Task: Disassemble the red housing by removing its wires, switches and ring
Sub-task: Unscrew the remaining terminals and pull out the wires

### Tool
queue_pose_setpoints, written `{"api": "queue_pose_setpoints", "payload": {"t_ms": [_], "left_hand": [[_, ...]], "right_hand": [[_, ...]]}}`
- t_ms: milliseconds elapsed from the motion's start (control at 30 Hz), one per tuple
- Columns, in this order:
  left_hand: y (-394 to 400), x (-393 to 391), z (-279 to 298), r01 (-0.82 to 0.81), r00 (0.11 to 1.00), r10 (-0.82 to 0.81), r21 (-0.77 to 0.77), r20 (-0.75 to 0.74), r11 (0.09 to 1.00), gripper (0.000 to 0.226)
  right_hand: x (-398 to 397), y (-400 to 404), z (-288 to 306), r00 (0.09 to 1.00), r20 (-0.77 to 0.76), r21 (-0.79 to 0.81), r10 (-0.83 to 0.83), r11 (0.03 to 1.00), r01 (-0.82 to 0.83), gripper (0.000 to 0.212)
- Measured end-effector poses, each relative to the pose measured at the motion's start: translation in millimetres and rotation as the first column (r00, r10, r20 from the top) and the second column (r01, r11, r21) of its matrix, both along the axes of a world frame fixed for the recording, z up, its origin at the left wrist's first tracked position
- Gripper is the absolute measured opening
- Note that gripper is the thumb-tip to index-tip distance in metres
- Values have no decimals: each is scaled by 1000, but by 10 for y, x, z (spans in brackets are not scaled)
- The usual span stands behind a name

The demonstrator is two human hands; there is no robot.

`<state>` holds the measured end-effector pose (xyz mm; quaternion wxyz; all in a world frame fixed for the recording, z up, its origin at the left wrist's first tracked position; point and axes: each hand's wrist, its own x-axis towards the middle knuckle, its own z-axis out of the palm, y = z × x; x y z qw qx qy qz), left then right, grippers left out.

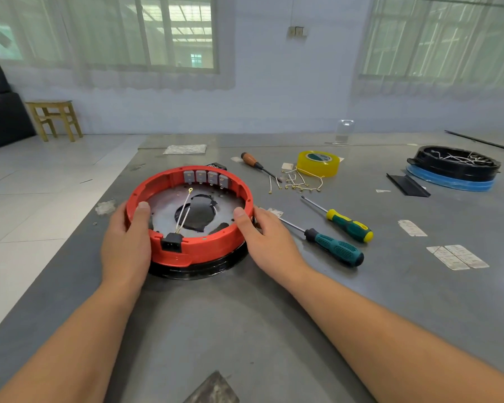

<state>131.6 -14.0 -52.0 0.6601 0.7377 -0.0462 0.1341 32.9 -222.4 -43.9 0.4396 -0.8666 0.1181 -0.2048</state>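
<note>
Both forearms reach in; left hand (125, 239) and right hand (269, 238) grip the red housing (204, 248) at nine and three o'clock on the table (245, 330). Switches (205, 178) sit at twelve, one wire (184, 212) remains — probably next to pull.

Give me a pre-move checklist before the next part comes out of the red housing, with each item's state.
1. Red housing steadied: ok, left hand and right hand grip its sides.
2. Four grey switches reachable: ok, still seated at the far wall.
3. White wire freed: not ok, still runs to the black socket.
4. Screwdrivers near: ok, beside the right hand.
5. Black ring loosened: cannot tell.
</note>
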Motion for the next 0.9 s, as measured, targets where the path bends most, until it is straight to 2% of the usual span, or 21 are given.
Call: {"api": "queue_pose_setpoints", "payload": {"t_ms": [133,267,367,533,633,733,900], "left_hand": [[-100,-51,61,141,990,-139,-221,26,965,60],[-212,-109,71,259,965,-253,-372,66,891,63],[-254,-161,76,321,946,-317,-373,72,871,61],[-221,-150,48,338,941,-323,-285,101,897,70],[-236,-157,29,327,945,-307,-239,115,914,72],[-267,-178,14,355,935,-335,-284,117,891,69],[-283,-212,14,394,918,-382,-330,103,858,60]], "right_hand": [[18,4,62,1000,0,132,9,991,-9,94],[40,-29,84,995,78,306,58,949,-80,87],[38,-65,87,985,141,415,102,897,-152,80],[-43,-60,139,961,224,400,163,884,-243,70],[-68,-64,128,936,297,406,188,862,-302,81],[-78,-76,100,914,343,361,216,869,-340,93],[-77,-37,108,900,397,317,179,894,-318,100]]}}
